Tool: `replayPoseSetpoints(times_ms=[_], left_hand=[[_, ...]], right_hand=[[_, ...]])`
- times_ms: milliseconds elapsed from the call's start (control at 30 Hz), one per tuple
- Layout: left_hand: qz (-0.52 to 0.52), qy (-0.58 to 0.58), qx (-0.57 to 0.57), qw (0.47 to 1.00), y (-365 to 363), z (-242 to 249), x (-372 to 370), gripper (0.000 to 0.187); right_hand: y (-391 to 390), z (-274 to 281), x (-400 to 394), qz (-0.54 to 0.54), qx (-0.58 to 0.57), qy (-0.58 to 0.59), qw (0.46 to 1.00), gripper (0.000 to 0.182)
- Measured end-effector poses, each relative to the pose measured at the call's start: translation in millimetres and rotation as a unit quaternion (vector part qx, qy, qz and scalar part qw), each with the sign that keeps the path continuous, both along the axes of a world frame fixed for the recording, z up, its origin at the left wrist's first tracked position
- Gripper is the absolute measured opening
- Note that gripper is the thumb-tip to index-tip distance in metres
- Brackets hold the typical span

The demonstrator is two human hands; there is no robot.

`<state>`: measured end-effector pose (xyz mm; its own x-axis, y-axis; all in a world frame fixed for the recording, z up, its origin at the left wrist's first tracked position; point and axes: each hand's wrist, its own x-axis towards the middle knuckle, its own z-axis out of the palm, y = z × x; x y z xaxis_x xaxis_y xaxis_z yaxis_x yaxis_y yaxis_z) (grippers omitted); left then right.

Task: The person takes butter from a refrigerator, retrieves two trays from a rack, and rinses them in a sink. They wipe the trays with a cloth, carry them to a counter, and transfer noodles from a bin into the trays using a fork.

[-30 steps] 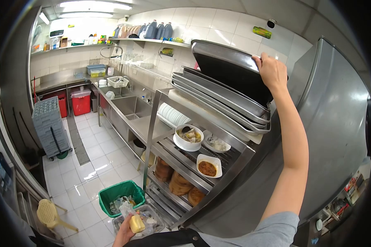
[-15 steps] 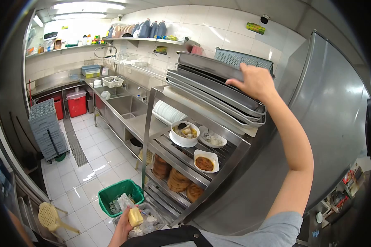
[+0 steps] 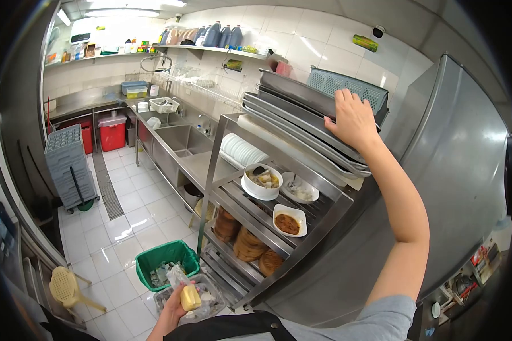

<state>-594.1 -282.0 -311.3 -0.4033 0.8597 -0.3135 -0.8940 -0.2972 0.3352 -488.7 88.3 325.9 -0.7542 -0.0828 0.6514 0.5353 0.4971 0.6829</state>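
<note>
Hands: left (image 3: 175,303) clasping yellow block (image 3: 190,298) | right (image 3: 354,119) loosely spread at trays (image 3: 298,113) | round bowl (image 3: 263,193): soup (image 3: 266,179) | green bin (image 3: 168,254): refuse (image 3: 161,276)

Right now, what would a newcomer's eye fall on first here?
Probably the right hand, raised at the dark metal trays stacked atop the steel rack. Next, the yellow block in the left hand, low in the view near the green bin. Then the white bowls of food, standing on the rack below the trays.
</note>
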Motion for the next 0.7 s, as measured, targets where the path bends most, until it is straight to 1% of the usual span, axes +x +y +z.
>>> replayPoseSetpoints(times_ms=[100, 200, 300, 400, 433, 533, 567, 667, 700], left_hand=[[0.004, -0.010, -0.015, 1.000, 4.8, 5.0, 1.8, 0.055], [0.004, 0.009, -0.021, 1.000, 7.5, 9.1, 2.2, 0.054], [0.006, 0.025, -0.002, 1.000, 12.3, 5.6, 1.8, 0.055], [-0.004, 0.033, 0.004, 0.999, 9.6, 1.9, 4.3, 0.056], [-0.007, 0.032, 0.000, 0.999, 8.2, 0.3, 5.1, 0.056], [-0.009, 0.031, -0.008, 0.999, 8.9, -1.1, 6.9, 0.054], [-0.010, 0.032, -0.011, 0.999, 9.9, -0.6, 6.7, 0.053], [-0.012, 0.027, -0.019, 0.999, 15.8, 1.3, 6.4, 0.052], [-0.019, 0.025, -0.020, 0.999, 18.6, 4.0, 6.1, 0.051]], right_hand=[[-1.5, -0.3, -21.4, -0.027, -0.055, -0.022, 0.998, 0.053], [-0.3, 1.0, -35.1, -0.049, -0.060, -0.050, 0.996, 0.063], [-1.8, 0.0, -39.7, -0.081, 0.033, -0.029, 0.996, 0.080], [28.8, 5.0, -47.4, -0.091, 0.151, 0.034, 0.984, 0.087], [35.2, 9.5, -47.2, -0.088, 0.158, 0.036, 0.983, 0.083], [39.8, 31.5, -39.4, -0.055, 0.124, 0.033, 0.990, 0.082], [47.9, 38.1, -36.0, -0.015, 0.153, 0.052, 0.987, 0.080], [55.4, 55.7, -33.8, -0.007, 0.081, 0.047, 0.996, 0.071], [54.0, 58.7, -35.4, 0.015, 0.081, 0.053, 0.995, 0.056]])
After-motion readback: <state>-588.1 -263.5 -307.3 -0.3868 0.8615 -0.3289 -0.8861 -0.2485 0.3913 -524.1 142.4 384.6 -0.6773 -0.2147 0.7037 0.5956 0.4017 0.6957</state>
